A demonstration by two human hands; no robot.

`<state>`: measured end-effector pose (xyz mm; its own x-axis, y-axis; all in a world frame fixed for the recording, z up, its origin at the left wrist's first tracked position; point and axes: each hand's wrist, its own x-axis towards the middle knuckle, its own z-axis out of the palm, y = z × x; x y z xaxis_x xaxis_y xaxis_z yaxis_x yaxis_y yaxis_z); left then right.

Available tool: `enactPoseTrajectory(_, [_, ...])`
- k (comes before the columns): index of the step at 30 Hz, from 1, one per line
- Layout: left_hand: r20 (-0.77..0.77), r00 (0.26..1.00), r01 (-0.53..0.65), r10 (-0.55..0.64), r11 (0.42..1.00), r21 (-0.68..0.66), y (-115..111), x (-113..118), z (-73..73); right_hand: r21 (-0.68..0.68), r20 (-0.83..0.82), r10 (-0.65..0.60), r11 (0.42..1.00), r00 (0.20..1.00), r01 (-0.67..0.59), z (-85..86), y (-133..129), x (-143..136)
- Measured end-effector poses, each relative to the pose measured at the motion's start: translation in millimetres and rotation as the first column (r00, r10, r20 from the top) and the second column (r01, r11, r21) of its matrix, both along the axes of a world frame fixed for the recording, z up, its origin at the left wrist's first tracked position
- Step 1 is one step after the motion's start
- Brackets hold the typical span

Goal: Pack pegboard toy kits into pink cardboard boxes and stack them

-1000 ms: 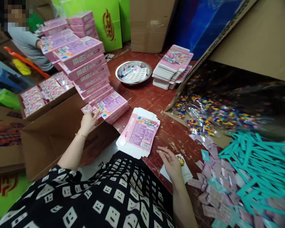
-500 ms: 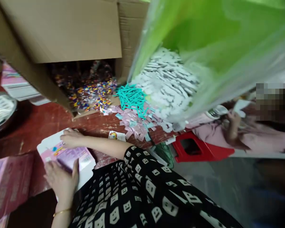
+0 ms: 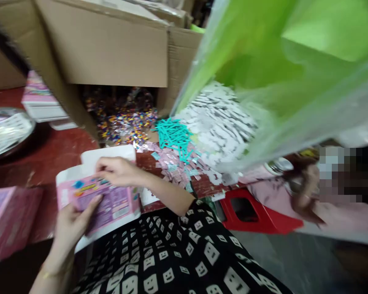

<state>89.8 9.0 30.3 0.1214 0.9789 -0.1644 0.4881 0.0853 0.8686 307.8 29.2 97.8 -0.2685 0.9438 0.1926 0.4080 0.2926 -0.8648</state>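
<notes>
A pink and purple printed carton with white flaps lies flattened near the table's front edge, against my lap. My left hand grips its near left side, with the thumb across the printed face and the other fingers partly hidden. At the carton's far edge, the curled fingers of my right hand pinch the board beside a raised white flap. The fingertips are blurred.
Behind stands a big cardboard box holding colourful small packets. Teal sticks, pink sachets and white pieces in a green-lined bag lie rightward. Left are a metal tray and stacked cartons. Another person sits right, near a red stool.
The carton has turned, and a white flap now stands out at its far side. My right hand has gone from lying flat on it to curling at its far edge. The view has shifted.
</notes>
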Motion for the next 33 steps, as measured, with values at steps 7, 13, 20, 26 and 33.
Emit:
enactPoseTrajectory(7, [0.53,0.846,0.1,0.057,0.96,-0.262,-7.8,58.6,7.0,0.306,-0.12,-0.589,0.744,0.799,0.594,-54.0,-38.3,41.4])
enactPoseTrajectory(13, [0.495,0.861,0.14,-0.12,0.99,-0.002,-10.4,68.9,-13.4,-0.284,-0.488,-0.539,0.842,0.687,0.459,-112.8,-69.9,39.6])
enactPoseTrajectory(20, [0.356,0.897,0.285,-0.262,0.958,-0.014,6.2,64.0,-35.9,-0.366,-0.422,-0.586,0.808,0.692,0.461,-152.7,-87.9,37.5])
enactPoseTrajectory(26, [0.483,0.865,0.081,-0.139,0.987,0.139,2.4,66.5,-54.6,-0.236,-0.501,-0.623,0.766,0.6,0.599,-160.2,-81.3,14.7])
enactPoseTrajectory(33, [0.348,0.929,0.107,-0.124,0.992,0.066,-6.5,67.1,-44.4,-0.345,-0.478,-0.537,0.843,0.695,0.413,-137.7,-82.3,26.6])
